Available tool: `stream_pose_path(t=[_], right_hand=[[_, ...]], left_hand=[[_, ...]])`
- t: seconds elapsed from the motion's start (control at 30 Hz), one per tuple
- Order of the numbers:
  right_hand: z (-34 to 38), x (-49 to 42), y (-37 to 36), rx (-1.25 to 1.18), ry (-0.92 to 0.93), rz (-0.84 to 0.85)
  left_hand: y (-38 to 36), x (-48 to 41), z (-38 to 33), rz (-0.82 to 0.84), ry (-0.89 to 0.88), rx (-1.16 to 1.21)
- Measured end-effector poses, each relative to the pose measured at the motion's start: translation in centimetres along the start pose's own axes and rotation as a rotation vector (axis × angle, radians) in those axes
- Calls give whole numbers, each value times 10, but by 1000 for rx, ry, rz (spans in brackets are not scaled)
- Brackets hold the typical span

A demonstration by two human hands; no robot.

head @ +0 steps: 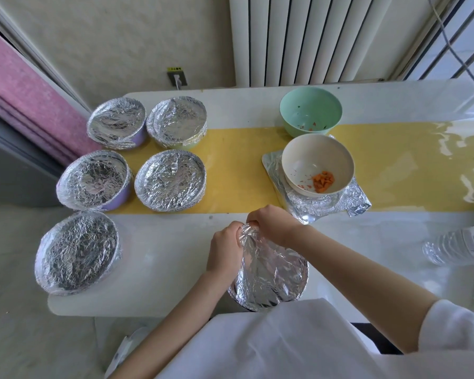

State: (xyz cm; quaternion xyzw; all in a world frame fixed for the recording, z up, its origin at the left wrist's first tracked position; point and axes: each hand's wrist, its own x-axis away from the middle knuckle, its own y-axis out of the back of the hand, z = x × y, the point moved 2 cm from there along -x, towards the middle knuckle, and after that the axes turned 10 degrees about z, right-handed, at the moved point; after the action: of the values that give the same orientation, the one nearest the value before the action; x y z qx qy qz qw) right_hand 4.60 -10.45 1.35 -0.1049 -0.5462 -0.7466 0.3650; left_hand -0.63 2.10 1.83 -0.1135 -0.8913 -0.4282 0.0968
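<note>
Head view — foil-covered bowl (271, 274) atilt — foil peak (246, 234) far-side

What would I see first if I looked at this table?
Five shiny foil-covered bowls crowd the table's left side. At the near edge, the left hand and right hand pinch the foil on a sixth bowl. Right of middle, orange carrot pieces lie in a cream bowl on a foil sheet.
</note>
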Motion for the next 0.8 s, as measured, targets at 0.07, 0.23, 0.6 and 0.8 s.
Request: stream_pose_path(t=[0.07, 0.23, 0.6, 0.8], right_hand=[[0, 2, 0, 20, 19, -16], [-8, 7, -11, -102, 35, -42], [-21, 22, -2, -204, 23, -168], [-19, 17, -6, -76, -41, -115]], left_hand=[[0, 1, 0, 1, -10, -6], [1, 0, 6, 85, 9, -49], [2, -4, 2, 49, -82, 53], [0, -17, -2, 6, -68, 71]])
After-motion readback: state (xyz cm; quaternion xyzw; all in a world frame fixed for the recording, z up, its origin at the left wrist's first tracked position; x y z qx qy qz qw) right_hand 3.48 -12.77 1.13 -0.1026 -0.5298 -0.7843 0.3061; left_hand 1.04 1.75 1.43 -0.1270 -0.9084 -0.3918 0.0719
